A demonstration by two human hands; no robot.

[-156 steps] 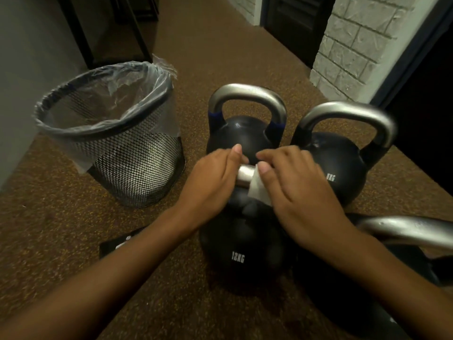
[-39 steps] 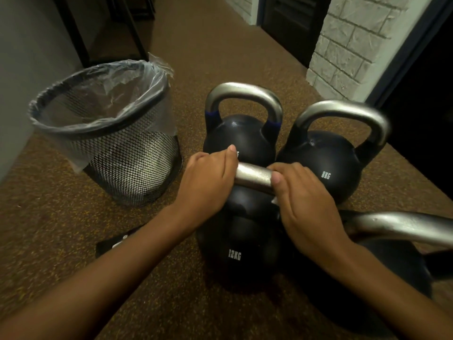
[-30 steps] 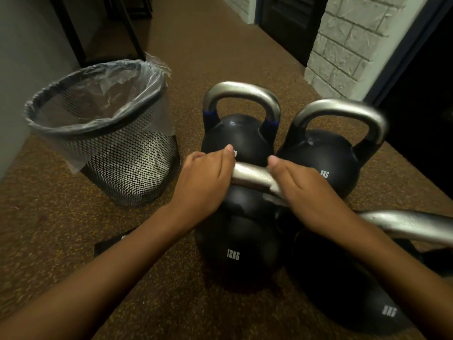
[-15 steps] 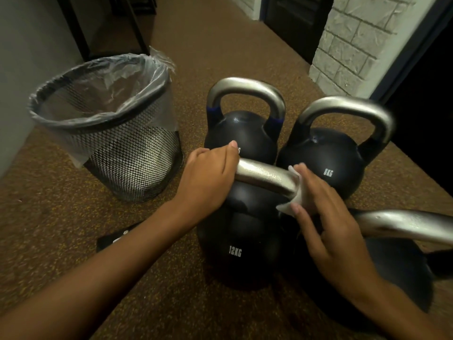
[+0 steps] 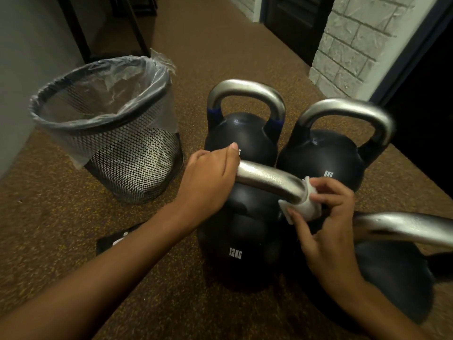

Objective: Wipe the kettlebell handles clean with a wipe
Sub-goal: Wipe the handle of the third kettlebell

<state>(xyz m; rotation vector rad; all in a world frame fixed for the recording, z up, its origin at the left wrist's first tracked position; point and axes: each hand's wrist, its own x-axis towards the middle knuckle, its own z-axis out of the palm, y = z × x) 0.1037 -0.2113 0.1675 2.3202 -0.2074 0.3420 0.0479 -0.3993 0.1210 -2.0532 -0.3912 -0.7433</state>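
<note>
Four black kettlebells with steel handles stand close together on a brown speckled floor (image 5: 61, 217), seen from above.

The nearest kettlebell (image 5: 240, 253), marked 12KG, has both hands on its handle (image 5: 269, 180). The left hand (image 5: 208, 177) is curled round the handle's left end and hides it. The right hand (image 5: 326, 217) pinches a white wipe (image 5: 304, 207) round the handle's right bend, fingers above and thumb below. The wipe covers the metal there.

Behind stand two more. The blue-banded kettlebell (image 5: 242, 136) has its label hidden by the left fingertips. The right rear kettlebell (image 5: 323, 158) bears a blurred label that looks like 8KG.

The fourth kettlebell (image 5: 392, 278), at lower right, is partly behind the right forearm, and its handle is cut off by the frame edge. No label can be made out on it.

At left stands a black mesh bin (image 5: 110, 133) with a clear liner. Something pale shows through the mesh, too dim to identify. A flat black packet (image 5: 110, 244) lies near it, half covered by the left forearm, its white print unreadable.
</note>
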